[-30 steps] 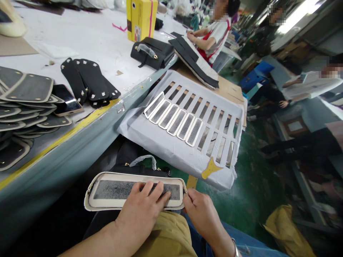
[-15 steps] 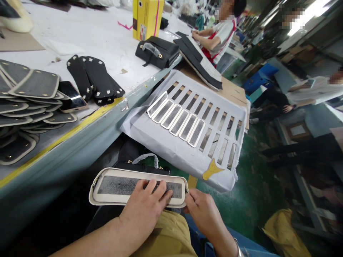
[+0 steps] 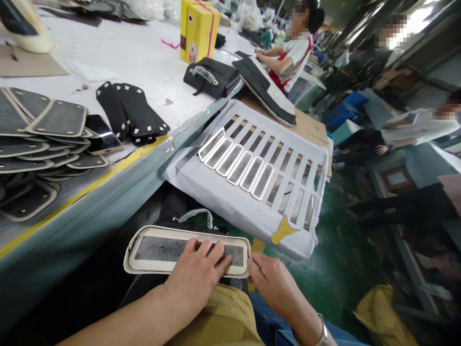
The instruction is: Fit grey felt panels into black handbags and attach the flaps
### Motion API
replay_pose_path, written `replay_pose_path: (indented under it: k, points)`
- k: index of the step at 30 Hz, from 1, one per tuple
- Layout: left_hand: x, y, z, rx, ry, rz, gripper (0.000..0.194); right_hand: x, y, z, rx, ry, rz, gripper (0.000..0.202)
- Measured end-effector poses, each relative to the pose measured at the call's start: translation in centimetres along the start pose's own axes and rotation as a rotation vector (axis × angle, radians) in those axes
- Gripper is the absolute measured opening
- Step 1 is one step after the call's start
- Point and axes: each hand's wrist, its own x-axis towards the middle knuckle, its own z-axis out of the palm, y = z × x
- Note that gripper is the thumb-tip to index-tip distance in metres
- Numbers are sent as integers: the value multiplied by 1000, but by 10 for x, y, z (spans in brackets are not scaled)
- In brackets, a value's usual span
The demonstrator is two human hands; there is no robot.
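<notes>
A long cream-edged bag piece (image 3: 158, 250) with a dark grey panel lies across my lap, in front of a black bag (image 3: 194, 227) with a plastic-wrapped handle. My left hand (image 3: 201, 266) rests on the panel's right half, fingers spread and slightly bent, pressing on its surface. At the right end of the piece, my right hand (image 3: 268, 274) has its thumb and fingers pinched together on the cream edge. The fingertips of that hand partly hide the corner.
Left, a white table (image 3: 144, 43) bears stacked grey panels (image 3: 57, 117), black pieces (image 3: 135, 110), a phone (image 3: 104, 134), a black bag (image 3: 212, 77) and a yellow box (image 3: 199, 31). Ahead, a slotted grey rack (image 3: 216, 187) holds several small panels. Two people are beyond.
The view has shifted slightly, so the table items appear a little lower and further right. Both hands keep nearly the same places on the piece.
</notes>
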Motion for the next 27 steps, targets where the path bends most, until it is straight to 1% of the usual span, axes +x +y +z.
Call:
replay_pose_path:
  k: [2, 4, 5, 7, 10, 14, 18, 21, 23, 25, 27]
  points:
    - [-1, 0, 1, -2, 11, -1, 27, 0, 9, -1, 234, -78, -15, 31]
    - [-1, 1, 2, -4, 23, -6, 27, 3, 18, -2, 479, -163, 21, 32]
    - [-1, 2, 2, -6, 27, -9, 27, 4, 21, -1, 575, -196, 40, 32]
    - [-1, 2, 2, -7, 27, -12, 27, 7, 26, -1, 692, -229, 60, 32]
    - [-1, 3, 2, -10, 25, -20, 26, 11, 30, -1, 743, -253, 49, 34]
    - [0, 2, 1, -29, 22, -18, 27, 15, 34, 0, 777, -273, -9, 36]
    - [0, 1, 1, -33, 22, -18, 26, 22, 44, 4, 806, -303, -33, 35]
    - [0, 1, 3, -21, 41, -17, 26, 29, 52, 10, 876, -351, -8, 35]
    - [-1, 2, 4, -16, 57, -19, 26, 33, 53, 12, 908, -382, 25, 38]
    - [-1, 2, 7, -16, 74, -18, 25, 35, 50, 12, 887, -394, 73, 40]
    - [-1, 2, 8, -17, 86, -17, 25, 34, 42, 9, 807, -375, 121, 39]
